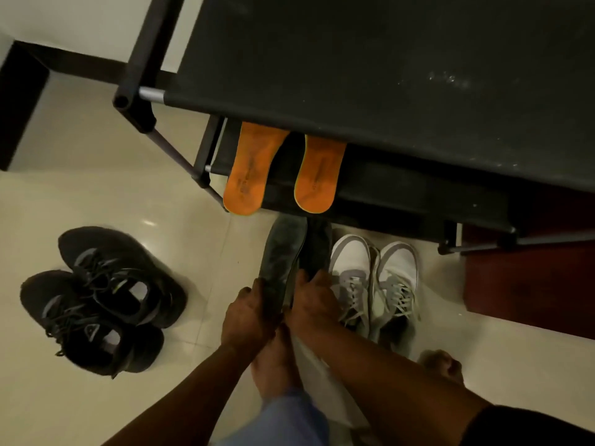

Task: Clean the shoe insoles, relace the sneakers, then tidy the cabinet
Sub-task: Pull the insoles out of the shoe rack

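Two dark grey insoles stand side by side on the floor in front of the shoe rack. My left hand [249, 312] grips the heel end of the left dark insole [281, 249]. My right hand [310, 300] holds the heel end of the right dark insole [317, 246]. Two orange insoles, a left orange insole [249, 169] and a right orange insole [318, 175], lean against the lower shelf of the black shoe rack [370, 75]. A pair of white and grey sneakers [375, 278] sits just right of my hands. A pair of black sneakers [96, 297] lies on the floor at left.
The floor is pale glossy tile [96, 194]. My bare feet show, one [277, 365] below my hands and one [441, 365] at right. A white cloth or bag [322, 381] hangs under my right forearm. A dark red surface [528, 284] lies at right.
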Demonstrator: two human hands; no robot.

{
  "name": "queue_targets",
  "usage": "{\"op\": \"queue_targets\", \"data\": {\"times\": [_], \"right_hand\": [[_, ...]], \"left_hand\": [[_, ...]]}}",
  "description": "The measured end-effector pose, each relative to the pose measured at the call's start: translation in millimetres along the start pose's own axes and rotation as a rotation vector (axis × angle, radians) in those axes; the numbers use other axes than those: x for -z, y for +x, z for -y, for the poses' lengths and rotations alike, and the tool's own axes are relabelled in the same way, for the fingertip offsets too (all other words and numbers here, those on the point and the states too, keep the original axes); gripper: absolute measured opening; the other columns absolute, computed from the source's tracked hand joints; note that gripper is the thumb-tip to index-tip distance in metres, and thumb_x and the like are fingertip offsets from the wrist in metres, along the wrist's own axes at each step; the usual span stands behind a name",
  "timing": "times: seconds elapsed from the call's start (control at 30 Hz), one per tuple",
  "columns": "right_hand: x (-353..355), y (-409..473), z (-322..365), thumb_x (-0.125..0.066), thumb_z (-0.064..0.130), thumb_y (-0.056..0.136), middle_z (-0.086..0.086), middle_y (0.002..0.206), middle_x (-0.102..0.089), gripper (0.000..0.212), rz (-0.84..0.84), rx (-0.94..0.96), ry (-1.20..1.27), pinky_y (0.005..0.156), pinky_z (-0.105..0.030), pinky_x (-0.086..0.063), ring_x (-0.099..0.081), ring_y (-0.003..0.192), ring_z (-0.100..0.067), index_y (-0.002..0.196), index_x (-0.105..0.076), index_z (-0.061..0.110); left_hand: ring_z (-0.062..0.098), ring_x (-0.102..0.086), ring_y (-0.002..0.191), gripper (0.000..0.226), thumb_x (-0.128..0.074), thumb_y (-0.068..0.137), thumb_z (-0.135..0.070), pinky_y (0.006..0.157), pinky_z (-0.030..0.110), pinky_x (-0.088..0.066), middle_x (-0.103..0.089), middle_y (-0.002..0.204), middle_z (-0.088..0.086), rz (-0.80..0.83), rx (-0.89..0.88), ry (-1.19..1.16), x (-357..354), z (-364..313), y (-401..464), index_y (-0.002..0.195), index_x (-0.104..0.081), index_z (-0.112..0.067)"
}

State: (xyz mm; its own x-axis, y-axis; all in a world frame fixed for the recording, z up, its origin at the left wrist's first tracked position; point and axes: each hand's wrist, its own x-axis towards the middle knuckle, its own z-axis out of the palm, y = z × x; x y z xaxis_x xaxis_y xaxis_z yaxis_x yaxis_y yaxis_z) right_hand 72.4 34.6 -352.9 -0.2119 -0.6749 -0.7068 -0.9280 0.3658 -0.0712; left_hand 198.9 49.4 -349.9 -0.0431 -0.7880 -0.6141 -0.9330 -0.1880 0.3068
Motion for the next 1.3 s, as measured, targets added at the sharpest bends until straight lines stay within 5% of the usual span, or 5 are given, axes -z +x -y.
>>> {"op": "queue_targets", "data": {"times": [0.23, 0.4, 0.8, 1.07, 1.3], "right_hand": [[-6, 12, -1, -0.074, 0.057, 0.085, -0.021, 0.153, -0.026, 0.082, 0.104, 0.051, -0.016, 0.091, -0.043, -0.057, -0.061, 0.116, -0.033, 0.149, -0.033, 0.026], [38, -12, -5, -0.06, 0.043, 0.099, -0.014, 0.143, -0.044, 0.049, 0.024, 0.089, 0.129, 0.095, -0.039, -0.053, -0.059, 0.122, -0.032, 0.141, -0.044, 0.022], [153, -62, 21, -0.063, 0.051, 0.089, -0.004, 0.118, -0.047, 0.04, -0.742, 0.135, 0.462, 0.07, -0.036, -0.051, -0.052, 0.106, -0.025, 0.116, -0.047, 0.026], [194, -19, 33, -0.07, 0.064, 0.083, -0.014, 0.136, -0.038, 0.071, -0.441, 0.009, 0.231, 0.08, -0.043, -0.045, -0.049, 0.118, -0.038, 0.134, -0.041, 0.023], [204, 7, 34, -0.069, 0.069, 0.081, -0.015, 0.142, -0.04, 0.082, -0.37, 0.021, 0.185, 0.077, -0.038, -0.042, -0.057, 0.116, -0.035, 0.141, -0.035, 0.025]], "left_hand": [[0.024, -0.055, 0.126, 0.069, -0.075, 0.09, -0.032, 0.103, 0.028, -0.045, -0.054, 0.143, 0.004, 0.134, 0.035, -0.065, -14, 10, 6, 0.15, -0.042, -0.022], [0.017, -0.06, 0.116, 0.062, -0.069, 0.095, -0.037, 0.093, 0.018, -0.047, -0.061, 0.136, 0.004, 0.08, -0.001, -0.103, 12, -1, 3, 0.15, -0.045, -0.02], [0.021, -0.052, 0.098, 0.042, -0.074, 0.086, -0.034, 0.081, 0.036, -0.052, -0.055, 0.113, 0.005, -0.753, -0.218, -0.149, 148, -64, -10, 0.119, -0.055, -0.019], [0.04, -0.045, 0.137, 0.064, -0.071, 0.088, -0.055, 0.104, 0.055, -0.05, -0.044, 0.153, 0.013, -0.478, -0.131, 0.08, 184, -89, 26, 0.139, -0.051, -0.022], [0.033, -0.066, 0.102, 0.042, -0.081, 0.086, -0.031, 0.08, 0.049, -0.062, -0.058, 0.125, 0.011, -0.477, -0.075, 0.019, 182, -89, 47, 0.118, -0.058, -0.019]]}}
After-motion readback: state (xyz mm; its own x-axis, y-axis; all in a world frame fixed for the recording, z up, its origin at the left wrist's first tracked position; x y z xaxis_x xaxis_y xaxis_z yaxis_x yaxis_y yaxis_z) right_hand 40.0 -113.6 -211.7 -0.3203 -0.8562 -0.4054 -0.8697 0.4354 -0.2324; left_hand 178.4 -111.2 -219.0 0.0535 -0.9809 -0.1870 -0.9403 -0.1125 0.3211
